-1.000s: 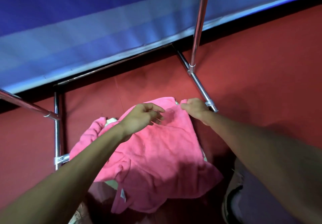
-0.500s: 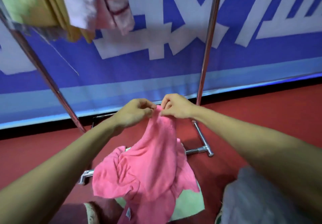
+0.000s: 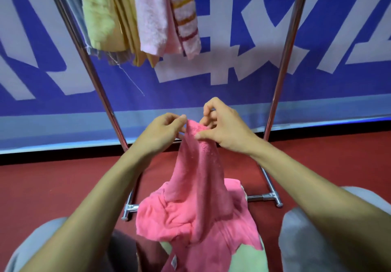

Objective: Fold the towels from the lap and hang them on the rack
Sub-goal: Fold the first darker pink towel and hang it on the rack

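Pinching top edge of pink towel [image 3: 201,189] w/ fingers of both hands, left hand [image 3: 160,133] & right hand [image 3: 224,130] close together; towel hangs to lap, rack [image 3: 281,77] far behind, other towels [image 3: 148,16] hung top left

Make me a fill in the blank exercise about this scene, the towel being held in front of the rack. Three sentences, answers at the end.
1. The left hand and the right hand both pinch a fluffy terry towel whose colour is ____.
2. Beneath it on the lap lies a second soft towel, pale ____.
3. The shiny chrome metal rack stands on a floor coloured ____.

Missing words: pink; green; red.
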